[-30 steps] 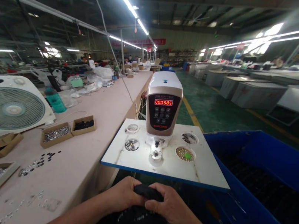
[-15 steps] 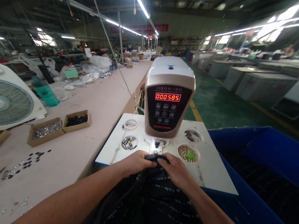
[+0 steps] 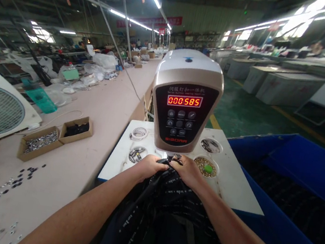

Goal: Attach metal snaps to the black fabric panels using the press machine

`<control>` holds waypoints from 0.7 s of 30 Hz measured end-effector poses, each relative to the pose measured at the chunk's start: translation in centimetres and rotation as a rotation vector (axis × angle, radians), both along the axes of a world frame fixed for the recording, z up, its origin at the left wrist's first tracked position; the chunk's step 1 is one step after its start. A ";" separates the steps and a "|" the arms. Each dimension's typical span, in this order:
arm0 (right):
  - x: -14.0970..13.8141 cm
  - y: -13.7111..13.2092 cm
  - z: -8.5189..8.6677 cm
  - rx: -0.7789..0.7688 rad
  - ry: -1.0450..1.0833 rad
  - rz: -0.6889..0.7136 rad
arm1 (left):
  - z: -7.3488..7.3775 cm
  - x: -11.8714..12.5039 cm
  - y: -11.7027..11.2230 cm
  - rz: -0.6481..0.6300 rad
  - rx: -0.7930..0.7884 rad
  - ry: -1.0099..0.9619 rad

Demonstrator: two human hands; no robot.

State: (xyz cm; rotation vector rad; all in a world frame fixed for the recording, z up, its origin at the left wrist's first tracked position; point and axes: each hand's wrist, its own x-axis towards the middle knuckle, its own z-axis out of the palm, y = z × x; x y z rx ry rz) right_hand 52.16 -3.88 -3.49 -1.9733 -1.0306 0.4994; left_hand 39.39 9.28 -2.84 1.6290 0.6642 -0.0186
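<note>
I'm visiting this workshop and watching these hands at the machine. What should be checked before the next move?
1. Both hands on the work: ok. The left hand and right hand both grip the black printed cloth.
2. Cloth under the tip of the machine: cannot tell; the hands hide it.
3. Fingers away from the tip: cannot tell; they sit close beside it.
4. Machine powered: ok. Its red counter is lit, showing 000585.
5. Small metal parts within reach: ok. They lie in round wells in the white board.
</note>
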 end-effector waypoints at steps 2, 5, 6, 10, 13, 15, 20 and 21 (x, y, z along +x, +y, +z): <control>0.1 0.2 0.0 -0.019 -0.012 -0.009 | -0.2 0.1 0.2 0.002 -0.012 -0.003; 0.2 0.5 0.0 -0.040 -0.038 -0.020 | -0.5 0.2 0.5 0.010 -0.030 0.003; 0.2 0.6 0.0 -0.046 -0.051 -0.024 | -0.7 0.3 0.7 0.012 -0.037 0.007; 0.2 0.8 0.1 -0.066 -0.117 -0.031 | -1.4 0.4 1.1 0.013 -0.073 0.019; 0.2 0.6 -0.2 -0.083 -0.171 -0.040 | -1.5 0.3 1.1 0.014 -0.097 0.023; 0.3 0.4 -0.5 -0.090 -0.202 -0.053 | -1.5 0.2 1.0 0.032 -0.081 0.008; 0.6 0.0 -1.7 -0.084 -0.226 -0.063 | -1.7 0.3 1.1 0.101 -0.007 -0.052; 0.6 0.0 -1.9 -0.080 -0.224 -0.063 | -1.8 0.3 1.2 0.108 -0.008 -0.057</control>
